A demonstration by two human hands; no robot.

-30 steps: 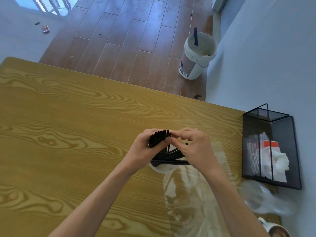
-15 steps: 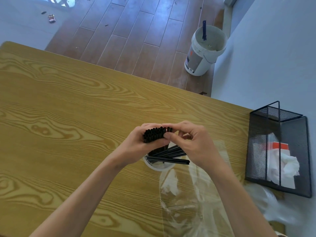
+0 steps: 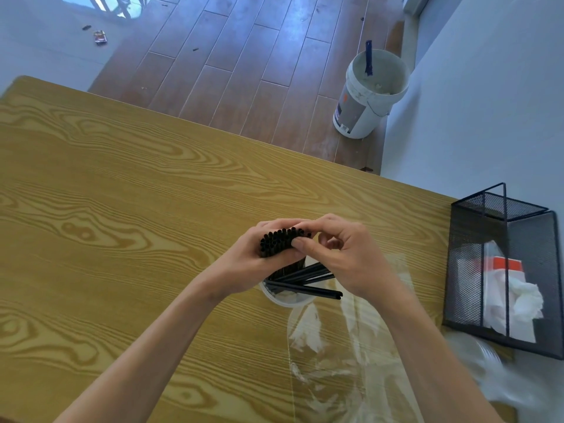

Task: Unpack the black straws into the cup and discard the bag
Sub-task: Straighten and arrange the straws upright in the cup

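Both hands (image 3: 253, 264) (image 3: 345, 257) grip straw bundle (image 3: 282, 241) | black, open-ended | over cup (image 3: 287, 300)

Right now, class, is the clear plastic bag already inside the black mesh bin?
No, the clear plastic bag lies flat on the wooden table beside the cup, outside the black mesh bin.

Single head-worn view: looked forward and steeply down from close above the wooden table (image 3: 122, 193), floor beyond its far edge; no second view.
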